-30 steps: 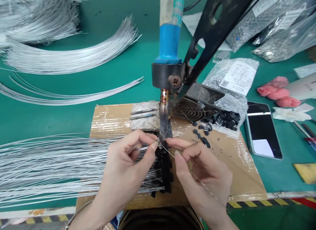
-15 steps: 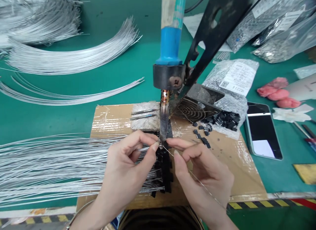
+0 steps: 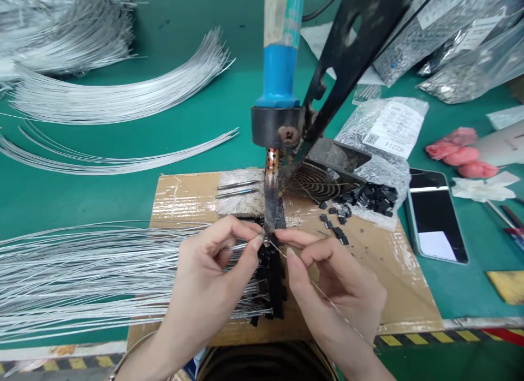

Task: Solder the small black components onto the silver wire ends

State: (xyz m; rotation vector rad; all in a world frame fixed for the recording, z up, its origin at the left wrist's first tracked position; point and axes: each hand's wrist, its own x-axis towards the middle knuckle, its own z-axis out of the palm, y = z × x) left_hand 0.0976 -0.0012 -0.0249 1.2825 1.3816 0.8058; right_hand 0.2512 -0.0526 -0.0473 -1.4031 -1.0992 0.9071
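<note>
Wire (image 3: 245,245) pinched by left hand (image 3: 213,277), solder strand (image 3: 323,299) by right hand (image 3: 339,293), meeting under iron tip (image 3: 269,228).

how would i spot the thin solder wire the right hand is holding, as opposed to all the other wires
Start at the blue-handled soldering iron clamped upright. Its tip meets both hands; the right hand pinches a single wire running toward the near table edge. Unlike the bundled wires fanning leftward, it lies alone.

Bag label (image 3: 393,128): you are looking at a white sticker with a QR code and upside-down print, roughly "M2214".
Other bag labels: you are seeing print too blurred to read.
</note>
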